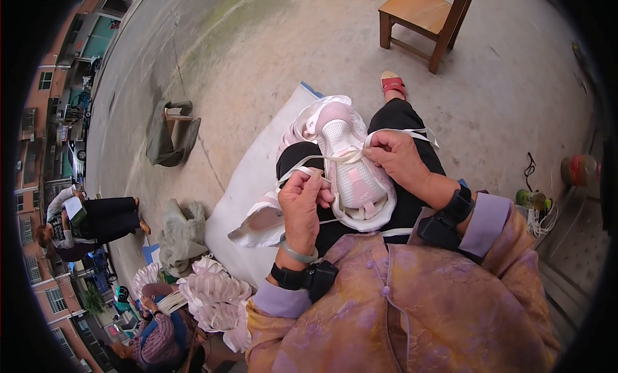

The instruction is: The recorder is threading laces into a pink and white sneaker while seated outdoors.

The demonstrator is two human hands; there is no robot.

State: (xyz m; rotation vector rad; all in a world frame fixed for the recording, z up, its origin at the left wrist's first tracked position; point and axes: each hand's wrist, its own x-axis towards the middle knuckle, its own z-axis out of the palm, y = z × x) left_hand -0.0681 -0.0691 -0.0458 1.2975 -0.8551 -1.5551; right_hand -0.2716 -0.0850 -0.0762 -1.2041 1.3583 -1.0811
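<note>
No packages, labels, signs or screens are visible.

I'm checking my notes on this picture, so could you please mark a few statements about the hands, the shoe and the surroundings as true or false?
1. Both hands grip a white lace. True: left hand, right hand, lace.
2. The shoe is black. False: it is pink and white.
3. The shoe rests on the person's lap. True.
4. The wooden chair is occupied. False: nobody sits on it.
5. Both wrists are bare. False: each wears a black band.
</note>
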